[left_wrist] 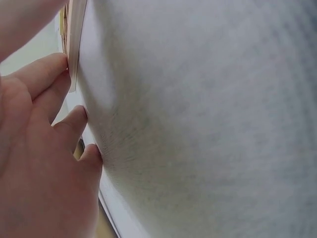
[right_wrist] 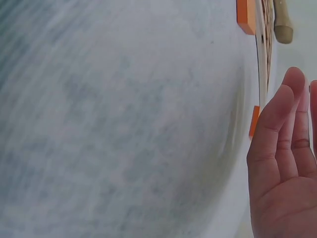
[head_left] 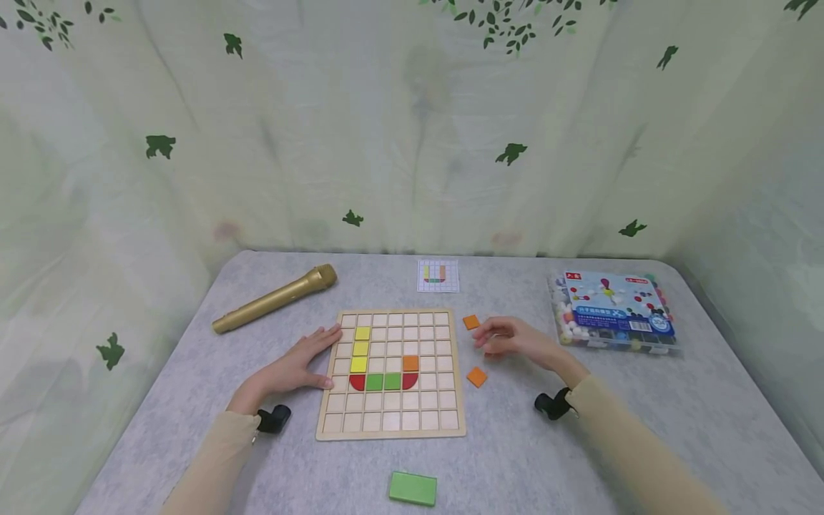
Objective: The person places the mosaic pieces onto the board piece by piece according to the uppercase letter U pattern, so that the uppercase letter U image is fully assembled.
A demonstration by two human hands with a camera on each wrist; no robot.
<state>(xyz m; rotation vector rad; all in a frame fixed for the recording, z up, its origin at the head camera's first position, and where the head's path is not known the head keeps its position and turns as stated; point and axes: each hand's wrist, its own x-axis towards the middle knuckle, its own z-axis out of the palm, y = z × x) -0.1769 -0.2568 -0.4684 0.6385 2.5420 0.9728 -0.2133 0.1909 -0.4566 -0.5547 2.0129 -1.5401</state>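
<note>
A wooden grid board (head_left: 391,422) lies flat, with three yellow squares (head_left: 359,348) in a column, two green squares (head_left: 374,382) between red quarter-round tiles (head_left: 357,383), and one orange square (head_left: 410,363) above the right red tile. My left hand (head_left: 292,366) rests at the board's left edge with spread fingers, its fingertips touching the frame. Right of the board, two loose orange square tiles (head_left: 477,377) lie on the table. My right hand (head_left: 515,340) hovers beside the farther one, fingers loosely bent and nothing visible in them.
Behind the board lies a small printed pattern card (head_left: 438,276). A gold microphone (head_left: 277,299) is at the back left, and a clear plastic box of colourful pieces (head_left: 618,313) at the back right. A green block (head_left: 413,488) sits near the front.
</note>
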